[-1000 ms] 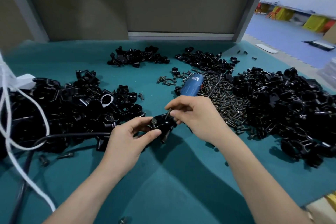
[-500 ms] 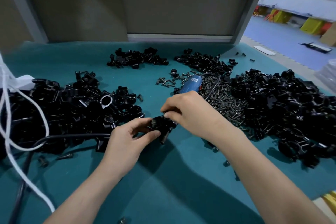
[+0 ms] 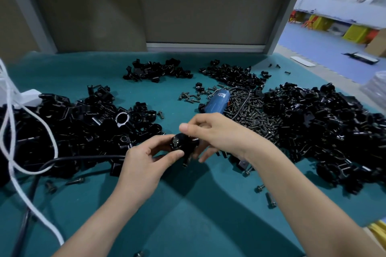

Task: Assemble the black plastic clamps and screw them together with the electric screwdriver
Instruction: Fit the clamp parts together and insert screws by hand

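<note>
A black plastic clamp (image 3: 182, 145) with a screw standing in its top hangs just above the green table mat at centre. My left hand (image 3: 146, 162) grips it from the left, thumb and fingers curled round it. My right hand (image 3: 211, 135) holds its right side from above, fingers underneath, thumb raised. The blue electric screwdriver (image 3: 217, 103) lies on the mat just behind my hands, beside a heap of dark screws (image 3: 257, 117).
Big piles of black clamp parts lie at left (image 3: 69, 127) and right (image 3: 325, 129), smaller ones at the back (image 3: 156, 71). A black cable (image 3: 69, 159) and white cords (image 3: 12, 131) cross the left side. Loose screws (image 3: 269, 202) dot the mat at right front.
My right hand has shifted from pinching at the clamp's top to holding its right side, thumb lifted. The clamp has turned slightly; its screw head now faces up.
</note>
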Motion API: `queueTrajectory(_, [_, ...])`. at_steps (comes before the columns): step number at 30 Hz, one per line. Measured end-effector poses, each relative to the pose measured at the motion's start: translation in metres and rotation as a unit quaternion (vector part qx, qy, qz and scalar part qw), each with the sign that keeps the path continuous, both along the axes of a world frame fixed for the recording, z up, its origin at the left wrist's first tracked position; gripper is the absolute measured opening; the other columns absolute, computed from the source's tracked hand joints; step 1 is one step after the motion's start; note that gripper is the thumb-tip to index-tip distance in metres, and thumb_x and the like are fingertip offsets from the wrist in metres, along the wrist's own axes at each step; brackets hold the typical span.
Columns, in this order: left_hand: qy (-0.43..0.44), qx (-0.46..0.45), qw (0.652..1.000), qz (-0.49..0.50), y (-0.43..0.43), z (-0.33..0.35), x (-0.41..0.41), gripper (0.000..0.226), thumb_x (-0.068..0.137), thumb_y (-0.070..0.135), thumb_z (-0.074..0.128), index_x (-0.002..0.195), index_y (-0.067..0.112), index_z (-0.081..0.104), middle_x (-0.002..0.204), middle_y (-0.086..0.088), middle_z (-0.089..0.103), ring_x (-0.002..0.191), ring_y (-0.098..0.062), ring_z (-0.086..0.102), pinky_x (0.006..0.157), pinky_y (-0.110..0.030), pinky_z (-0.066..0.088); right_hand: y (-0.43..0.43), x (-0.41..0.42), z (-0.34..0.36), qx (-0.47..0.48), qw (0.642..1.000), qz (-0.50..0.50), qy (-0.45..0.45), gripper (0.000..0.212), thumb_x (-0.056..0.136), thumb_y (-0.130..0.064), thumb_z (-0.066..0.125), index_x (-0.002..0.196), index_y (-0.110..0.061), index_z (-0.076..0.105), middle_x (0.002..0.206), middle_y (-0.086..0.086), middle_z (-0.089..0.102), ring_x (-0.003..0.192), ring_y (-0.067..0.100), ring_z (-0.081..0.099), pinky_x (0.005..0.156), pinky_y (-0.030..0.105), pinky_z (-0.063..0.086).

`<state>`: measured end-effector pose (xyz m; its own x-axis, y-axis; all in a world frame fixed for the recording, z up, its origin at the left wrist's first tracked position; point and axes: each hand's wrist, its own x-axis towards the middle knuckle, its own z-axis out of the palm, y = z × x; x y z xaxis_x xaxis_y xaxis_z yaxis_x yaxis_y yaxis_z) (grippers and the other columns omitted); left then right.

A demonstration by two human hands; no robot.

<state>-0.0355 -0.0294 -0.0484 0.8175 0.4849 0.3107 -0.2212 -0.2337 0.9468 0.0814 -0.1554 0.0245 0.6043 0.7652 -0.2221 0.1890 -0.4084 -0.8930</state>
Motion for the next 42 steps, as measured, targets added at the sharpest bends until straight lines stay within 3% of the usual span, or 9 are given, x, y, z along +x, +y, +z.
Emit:
queueTrajectory(6, [-0.057, 0.048, 0.997, 0.019, -0.002, 0.010, -0.005, 0.028, 0.067, 0.028, 0.073, 0.086, 0.049, 0.070, 0.091, 0.023, 0.070, 0.086, 0.007, 0.065, 0.073, -0.005, 0.049, 0.004, -0.011, -0.002, 0.097, 0.976, -0.023, 0.193, 0.041, 0.094, -0.041, 0.055, 0.085, -0.004, 0.068, 0.075, 0.009, 0.068, 0.058, 0.020, 0.063, 0.055, 0.024, 0.055])
queueTrajectory(19, [-0.093, 0.153, 0.980, 0.082, -0.004, 0.010, -0.007, 0.033, 0.084, 0.057, 0.057, 0.111, 0.041, 0.060, 0.108, 0.005, 0.058, 0.105, -0.007, 0.056, 0.091, -0.014, 0.039, 0.015, -0.030, -0.012, 0.179, 0.920, -0.062, 0.343, 0.029, 0.069, -0.041, 0.072, 0.071, -0.012, 0.073, 0.067, 0.003, 0.065, 0.048, 0.016, 0.057, 0.045, 0.020, 0.048])
queueTrajectory(23, [-0.110, 0.153, 0.978, 0.089, -0.004, 0.011, -0.007, 0.034, 0.087, 0.060, 0.051, 0.107, 0.034, 0.059, 0.102, 0.005, 0.058, 0.097, -0.006, 0.057, 0.086, -0.015, 0.042, 0.023, -0.040, -0.016, 0.203, 0.902, -0.047, 0.377, 0.027, 0.069, -0.039, 0.074, 0.071, -0.013, 0.072, 0.067, 0.003, 0.061, 0.049, 0.015, 0.053, 0.044, 0.020, 0.045])
queueTrajectory(27, [-0.115, 0.135, 0.978, 0.110, -0.002, 0.010, -0.008, 0.020, 0.086, 0.043, 0.058, 0.093, 0.024, 0.060, 0.093, 0.005, 0.054, 0.076, -0.025, 0.060, 0.066, -0.048, 0.053, 0.028, -0.044, -0.021, 0.199, 0.900, -0.043, 0.385, 0.029, 0.070, -0.042, 0.073, 0.070, -0.013, 0.071, 0.068, 0.003, 0.059, 0.056, 0.015, 0.051, 0.045, 0.019, 0.044])
queueTrajectory(30, [-0.120, 0.154, 0.974, 0.117, -0.002, 0.008, -0.008, 0.026, 0.086, 0.037, 0.058, 0.088, 0.012, 0.061, 0.088, 0.004, 0.055, 0.066, -0.028, 0.060, 0.058, -0.047, 0.053, 0.028, -0.043, -0.024, 0.180, 0.905, -0.039, 0.383, 0.041, 0.071, -0.045, 0.072, 0.087, -0.009, 0.061, 0.076, 0.007, 0.056, 0.062, 0.018, 0.050, 0.051, 0.021, 0.045])
queueTrajectory(33, [-0.111, 0.148, 0.976, 0.115, -0.004, 0.009, -0.009, 0.021, 0.085, 0.037, 0.057, 0.086, 0.017, 0.059, 0.081, 0.005, 0.060, 0.060, -0.025, 0.064, 0.057, -0.041, 0.054, 0.024, -0.041, -0.022, 0.174, 0.912, -0.013, 0.373, 0.033, 0.074, -0.044, 0.070, 0.074, -0.011, 0.070, 0.069, 0.005, 0.061, 0.057, 0.016, 0.051, 0.048, 0.019, 0.047])
queueTrajectory(36, [-0.101, 0.174, 0.972, 0.125, -0.004, 0.009, -0.009, 0.016, 0.084, 0.037, 0.055, 0.082, 0.022, 0.056, 0.072, 0.005, 0.065, 0.055, 0.000, 0.060, 0.059, -0.017, 0.049, 0.021, -0.038, -0.021, 0.136, 0.940, 0.001, 0.312, 0.048, 0.076, -0.053, 0.065, 0.077, -0.006, 0.068, 0.063, 0.008, 0.062, 0.049, 0.017, 0.058, 0.047, 0.021, 0.049])
queueTrajectory(39, [-0.081, 0.150, 0.977, 0.131, -0.003, 0.009, -0.009, 0.020, 0.084, 0.043, 0.052, 0.079, 0.024, 0.056, 0.070, 0.013, 0.063, 0.054, 0.000, 0.055, 0.052, -0.008, 0.038, 0.012, -0.018, -0.012, 0.091, 0.981, -0.059, 0.159, 0.072, 0.068, -0.071, 0.055, 0.090, -0.003, 0.057, 0.060, 0.007, 0.064, 0.049, 0.020, 0.062, 0.045, 0.023, 0.048])
queueTrajectory(42, [-0.065, 0.076, 0.988, 0.114, -0.001, 0.007, -0.007, 0.023, 0.081, 0.049, 0.053, 0.081, 0.027, 0.059, 0.070, 0.009, 0.068, 0.060, -0.007, 0.062, 0.054, -0.013, 0.042, -0.001, 0.024, -0.004, 0.023, 0.974, -0.206, -0.092, 0.062, 0.077, -0.068, 0.058, 0.094, -0.009, 0.057, 0.069, 0.005, 0.070, 0.049, 0.012, 0.062, 0.046, 0.025, 0.048])
